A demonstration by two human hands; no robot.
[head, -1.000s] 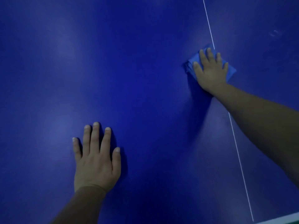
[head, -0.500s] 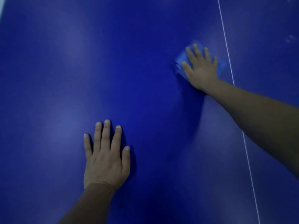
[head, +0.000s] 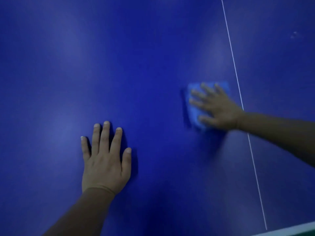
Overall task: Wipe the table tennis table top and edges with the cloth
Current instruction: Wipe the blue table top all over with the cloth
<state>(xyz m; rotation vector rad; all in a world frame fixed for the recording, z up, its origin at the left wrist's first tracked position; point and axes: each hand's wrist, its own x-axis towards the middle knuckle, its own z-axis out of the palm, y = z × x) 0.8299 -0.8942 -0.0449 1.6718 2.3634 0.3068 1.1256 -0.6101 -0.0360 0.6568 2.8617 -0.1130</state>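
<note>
Table top [head: 136, 57]: smooth blue, glossy, thin white line [head: 233, 62] at right. Cloth [head: 193, 108]: folded, light blue, blurred. Right hand [head: 216, 108] flat w/ spread fingers, pressing cloth. Left hand [head: 104, 160] flat on table, nearer.

Table top [head: 136, 65]: smooth hard blue sheet, semi-matt w/ soft pale sheen patches left and right of the left hand [head: 104, 160], no grain visible. Thin white painted line [head: 233, 65] well right of that hand, flat, crisp. Cloth [head: 192, 108], right of the left hand and under the right hand [head: 216, 109]: lighter blue soft fabric, matt; weave too blurred to tell.
</note>
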